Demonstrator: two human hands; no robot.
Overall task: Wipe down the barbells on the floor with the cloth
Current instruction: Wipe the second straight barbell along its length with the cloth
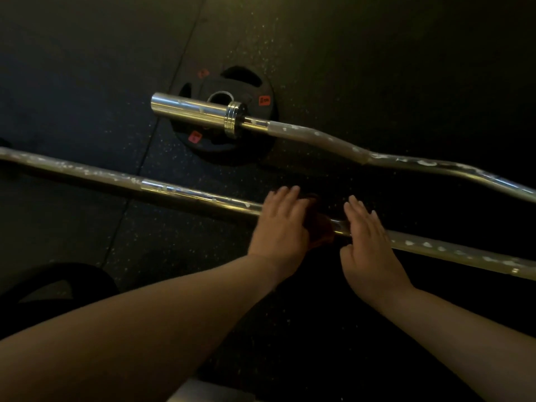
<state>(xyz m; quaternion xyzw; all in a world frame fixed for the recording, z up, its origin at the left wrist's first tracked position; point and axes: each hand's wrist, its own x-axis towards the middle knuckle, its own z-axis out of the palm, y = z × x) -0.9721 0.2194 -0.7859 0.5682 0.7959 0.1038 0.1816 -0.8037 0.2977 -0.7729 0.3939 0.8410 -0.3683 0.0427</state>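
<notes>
Two chrome barbells lie on the dark rubber floor. The near barbell (185, 192) runs from the left edge down to the right edge, with white smears along it. My left hand (280, 224) lies on its middle with straight fingers, pressing a dark brownish cloth (322, 232) against the bar. My right hand (368, 242) rests flat on the same bar just right of the cloth, fingers straight. The far barbell (319, 137) is a curved bar with a shiny sleeve (188, 108) at its left end and white smears on its shaft.
A black weight plate (255, 91) with red labels lies under the curved bar's sleeve end. Another dark round object (58, 282) sits at the lower left. A pale edge (203, 393) shows at the bottom. Speckled floor mats with seams spread all round.
</notes>
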